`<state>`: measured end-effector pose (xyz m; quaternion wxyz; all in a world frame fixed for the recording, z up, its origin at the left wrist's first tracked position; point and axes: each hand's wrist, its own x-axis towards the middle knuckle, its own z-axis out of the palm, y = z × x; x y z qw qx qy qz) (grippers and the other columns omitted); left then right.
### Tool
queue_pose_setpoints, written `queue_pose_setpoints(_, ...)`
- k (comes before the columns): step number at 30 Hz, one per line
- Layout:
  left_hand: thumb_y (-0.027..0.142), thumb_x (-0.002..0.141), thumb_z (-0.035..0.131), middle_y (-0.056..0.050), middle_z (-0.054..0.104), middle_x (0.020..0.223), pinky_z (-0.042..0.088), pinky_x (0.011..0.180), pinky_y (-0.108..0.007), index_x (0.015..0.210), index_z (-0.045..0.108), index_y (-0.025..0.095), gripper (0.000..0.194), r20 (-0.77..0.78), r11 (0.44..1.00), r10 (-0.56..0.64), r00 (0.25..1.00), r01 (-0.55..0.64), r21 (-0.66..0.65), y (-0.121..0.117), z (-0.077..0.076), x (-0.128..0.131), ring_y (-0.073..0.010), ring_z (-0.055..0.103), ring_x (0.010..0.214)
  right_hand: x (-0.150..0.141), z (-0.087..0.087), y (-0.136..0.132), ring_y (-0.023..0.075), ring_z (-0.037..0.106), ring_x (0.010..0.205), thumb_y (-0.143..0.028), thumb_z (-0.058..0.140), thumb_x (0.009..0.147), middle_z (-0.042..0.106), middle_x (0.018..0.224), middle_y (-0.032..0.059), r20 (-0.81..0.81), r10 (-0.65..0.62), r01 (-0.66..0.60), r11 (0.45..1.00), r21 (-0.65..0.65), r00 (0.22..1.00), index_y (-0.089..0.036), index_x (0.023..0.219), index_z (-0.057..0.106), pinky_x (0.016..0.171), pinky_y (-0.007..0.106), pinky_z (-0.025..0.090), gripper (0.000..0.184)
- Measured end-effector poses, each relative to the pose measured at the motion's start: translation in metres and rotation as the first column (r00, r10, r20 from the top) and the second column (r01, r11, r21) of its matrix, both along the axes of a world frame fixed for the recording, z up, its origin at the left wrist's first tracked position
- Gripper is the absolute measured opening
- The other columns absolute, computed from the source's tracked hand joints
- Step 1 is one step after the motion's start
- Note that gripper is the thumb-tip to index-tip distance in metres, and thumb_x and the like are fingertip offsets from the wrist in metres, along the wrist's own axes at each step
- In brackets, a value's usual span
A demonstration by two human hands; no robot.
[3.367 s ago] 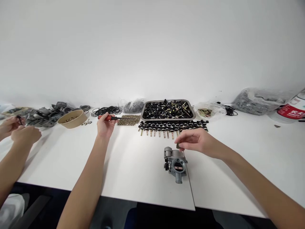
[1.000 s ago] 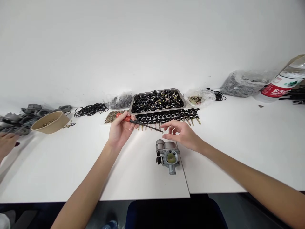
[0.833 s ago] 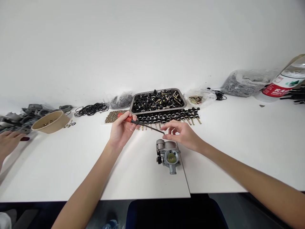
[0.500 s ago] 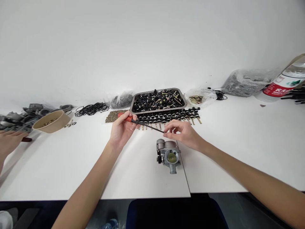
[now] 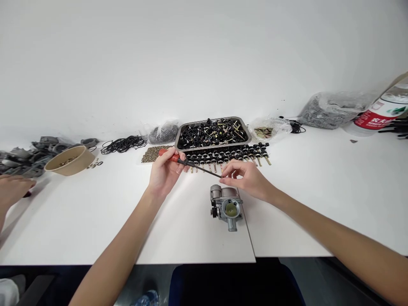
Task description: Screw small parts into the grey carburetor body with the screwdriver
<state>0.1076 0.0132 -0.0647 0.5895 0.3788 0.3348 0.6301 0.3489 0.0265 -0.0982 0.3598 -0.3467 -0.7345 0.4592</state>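
Left hand (image 5: 164, 172): grip closed around the red handle of the screwdriver (image 5: 190, 163). The screwdriver is held above the table (image 5: 178, 229), its shaft sloping down toward the right hand (image 5: 245, 176). Right hand: thumb and index finger pinch the end of the shaft; whether a small part sits between them is too small to tell. The remaining fingers are curled.

The carburetor (image 5: 225, 207) rests on the table just below the right hand, at the seam between the two panels and nearer the front edge than the hands. A round brass-coloured disc (image 5: 231, 209) fills most of its bore, which faces the front edge. The hands and the screwdriver are clear of it.

Along the rear edge, a metal tray (image 5: 204, 148) contains loose black and brass parts. Black-headed parts (image 5: 228, 156) with brass stems are lined up in front of it, stems toward the front edge. Left of the tray are small brass parts (image 5: 151, 154), a clear bag (image 5: 163, 134) of dark pieces and a heap of black rings (image 5: 123, 144). A tan bowl (image 5: 81, 161) and grey castings (image 5: 19, 155) occupy the rear left corner area, near a co-worker's hand (image 5: 14, 189). Right of the tray are a bubble-wrap bag (image 5: 277, 127), a bag of grey parts (image 5: 328, 112) and, toward the rear right corner, a bottle (image 5: 378, 114).
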Motion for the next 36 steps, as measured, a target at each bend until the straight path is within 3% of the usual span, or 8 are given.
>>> queue_pose_setpoints(15,0.021,0.085,0.048,-0.001,0.059,0.066,0.045,0.050,-0.025,0.070,0.052,0.016,0.016,-0.020,1.000,-0.004,1.000,0.004,0.005,-0.003,0.004,0.004,-0.0065,0.041,0.041,-0.001,0.000,0.000,0.0144,0.058,0.073,-0.035,0.073,0.073,0.066,0.085,0.0034,0.019,-0.012,0.012,1.000,0.001,1.000,-0.017,0.072,0.064,0.066,0.030,0.045,0.019)
queue_pose_setpoints(21,0.025,0.082,0.056,-0.001,0.061,0.064,0.045,0.049,-0.025,0.069,0.051,0.016,0.017,-0.113,0.993,0.027,0.993,-0.014,0.115,-0.008,0.007,0.011,-0.0065,0.043,0.041,-0.001,0.000,-0.002,0.0143,0.059,0.073,-0.028,0.072,0.072,0.066,0.084,0.0025,0.046,-0.027,0.026,1.000,0.013,0.999,-0.018,0.068,0.061,0.065,0.030,0.044,0.015)
queue_pose_setpoints(25,0.028,0.080,0.062,-0.002,0.064,0.063,0.045,0.045,-0.025,0.069,0.051,0.017,0.018,-0.227,0.969,0.026,0.974,0.031,0.244,-0.006,0.025,0.022,-0.0074,0.045,0.040,0.002,0.000,0.001,0.0131,0.058,0.070,-0.028,0.073,0.072,0.066,0.083,0.0019,0.029,-0.045,0.045,0.999,0.006,0.999,-0.017,0.068,0.061,0.064,0.030,0.044,0.017)
queue_pose_setpoints(32,0.026,0.077,0.068,-0.002,0.064,0.058,0.038,0.037,-0.022,0.068,0.058,0.017,0.016,-0.534,0.897,-0.045,0.845,0.269,0.350,0.005,0.084,0.053,-0.0067,0.045,0.039,0.008,0.005,0.005,0.0128,0.055,0.070,-0.033,0.076,0.070,0.063,0.083,0.0022,-0.134,-0.046,0.045,0.999,-0.009,0.990,-0.017,0.067,0.060,0.063,0.030,0.044,0.022)
queue_pose_setpoints(36,0.022,0.079,0.066,-0.002,0.061,0.054,0.032,0.034,-0.021,0.070,0.059,0.017,0.013,-0.579,0.849,-0.022,0.815,0.322,0.420,0.003,0.092,0.065,-0.0070,0.043,0.039,0.009,0.008,0.004,0.0118,0.054,0.068,-0.030,0.076,0.069,0.063,0.082,0.0019,-0.182,-0.030,0.025,0.999,-0.028,0.983,-0.017,0.066,0.060,0.064,0.030,0.045,0.021)
